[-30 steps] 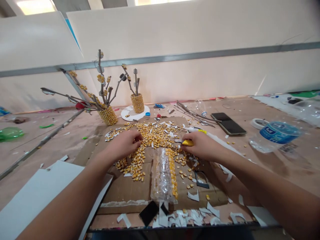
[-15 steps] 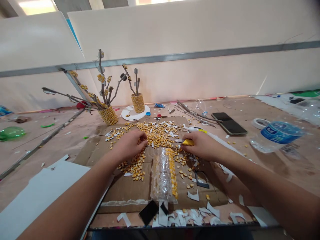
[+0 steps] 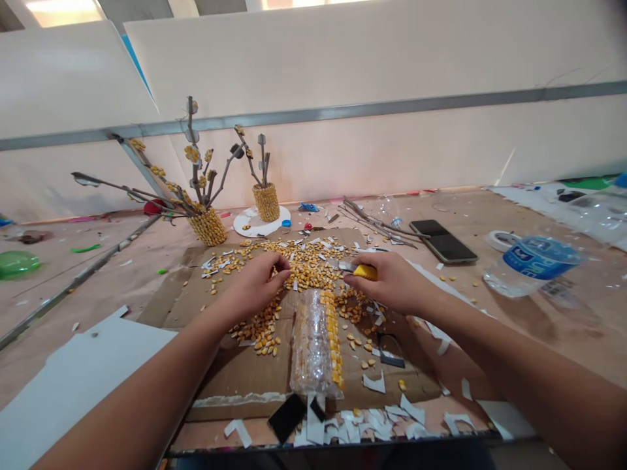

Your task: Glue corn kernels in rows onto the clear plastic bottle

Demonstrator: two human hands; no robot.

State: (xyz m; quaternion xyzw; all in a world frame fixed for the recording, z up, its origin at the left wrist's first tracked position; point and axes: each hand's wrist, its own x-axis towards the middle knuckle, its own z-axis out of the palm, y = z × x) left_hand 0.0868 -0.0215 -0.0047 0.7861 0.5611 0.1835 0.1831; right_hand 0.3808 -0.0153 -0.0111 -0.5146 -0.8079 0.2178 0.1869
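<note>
My right hand (image 3: 386, 281) is wrapped round a yellow-handled cutter (image 3: 365, 271), its blade pointing left over loose corn kernels (image 3: 313, 264). At the left edge of the kernels, my left hand (image 3: 262, 281) has its thumb and fingers drawn together; anything between them is too small to make out. Between my forearms a clear plastic cylinder (image 3: 311, 346) lies on the cardboard (image 3: 245, 378), with rows of kernels (image 3: 335, 339) along its right side.
Behind stand two kernel-covered pots (image 3: 208, 226) with twigs, one on a white disc (image 3: 242, 223). At right are a phone (image 3: 443, 241), tape roll (image 3: 502, 240) and cut plastic bottle (image 3: 533, 264). Paper scraps (image 3: 382, 421) litter the front edge; white sheet (image 3: 88, 385) at left.
The cutter in my right hand has turned so more of its blade shows, pointing left. My left hand stays by the kernels. The whole view has shifted slightly.
</note>
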